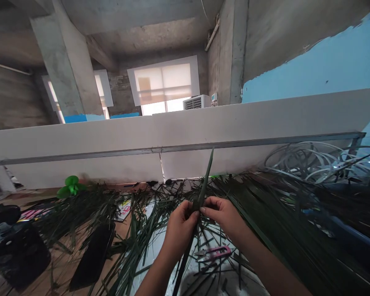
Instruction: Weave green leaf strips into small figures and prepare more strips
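Note:
My left hand (181,222) is closed, thumb and fingers pinching a green leaf strip (206,176) whose pointed end stands up between my hands. The strip looks folded or wrapped where the fingers meet, though they partly hide that spot. A dark length runs down from the grip toward the bottom of the view. My right hand (221,211) pinches the same leaf strip from the right, its thumb close to the left thumb. Below the hands, thread snips (214,253) with a pink handle lie among cut leaf pieces on a white surface (156,246).
Long green leaves (274,230) are heaped on the right, beside a blue container (351,234) and coiled pale strips (308,162). On the left are leaf scraps (77,209), a dark phone-like slab (92,257), a black bin-like object (17,250) and a green plastic item (71,187). A white partition (185,127) stands ahead.

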Demonstrator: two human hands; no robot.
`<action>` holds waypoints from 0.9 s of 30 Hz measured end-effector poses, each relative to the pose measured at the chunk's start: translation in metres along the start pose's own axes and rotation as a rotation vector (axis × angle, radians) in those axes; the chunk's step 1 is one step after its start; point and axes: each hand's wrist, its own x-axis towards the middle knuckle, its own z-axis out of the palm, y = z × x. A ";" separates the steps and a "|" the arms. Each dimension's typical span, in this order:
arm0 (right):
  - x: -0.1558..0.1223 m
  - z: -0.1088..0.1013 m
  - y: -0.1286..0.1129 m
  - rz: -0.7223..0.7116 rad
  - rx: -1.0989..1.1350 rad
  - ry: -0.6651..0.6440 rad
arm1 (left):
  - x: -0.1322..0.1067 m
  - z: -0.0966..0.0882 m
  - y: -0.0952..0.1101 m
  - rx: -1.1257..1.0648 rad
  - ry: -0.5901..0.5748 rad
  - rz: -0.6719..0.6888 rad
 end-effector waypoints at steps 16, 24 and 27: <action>-0.002 0.012 0.015 -0.098 0.020 0.155 | -0.012 0.012 0.006 0.306 0.049 0.137; 0.014 -0.014 0.021 -0.178 0.114 0.456 | -0.009 0.012 0.005 0.155 -0.132 -0.001; 0.022 -0.036 0.018 -0.187 0.143 0.559 | -0.008 0.012 0.007 0.076 -0.201 -0.068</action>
